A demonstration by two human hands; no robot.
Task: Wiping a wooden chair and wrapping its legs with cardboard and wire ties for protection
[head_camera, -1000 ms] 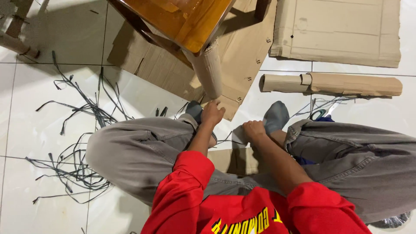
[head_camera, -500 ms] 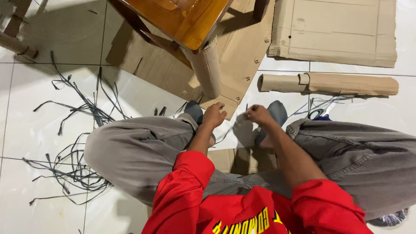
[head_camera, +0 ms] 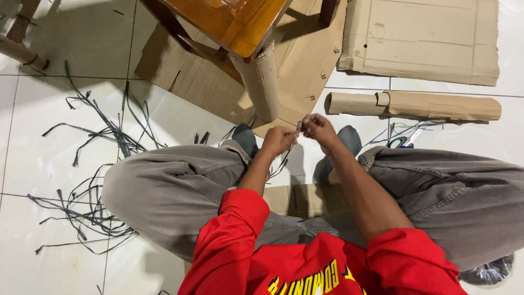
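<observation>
Red sleeves (head_camera: 240,229) with yellow lettering, grey trousers (head_camera: 180,191), grey socks (head_camera: 246,139). Glossy orange-brown wooden chair (head_camera: 234,22), plain brown cardboard sheet (head_camera: 420,38), dark grey plastic strips (head_camera: 98,202) on white floor tiles (head_camera: 49,147).

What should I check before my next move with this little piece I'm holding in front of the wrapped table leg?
1. Both hands on the piece: left hand and right hand meet at a small pale item. Ok.
2. What the item is: too small to tell. Cannot tell.
3. Cardboard wrap on the table leg: covers the leg down to the floor. Ok.
4. Seam fastening on that wrap: hidden from this view. Cannot tell.
5. Floor to the left: loose dark strips are scattered there. Not ok.
6. Spare cardboard roll: lies on the tiles to the right, apart from the hands. Ok.
</observation>
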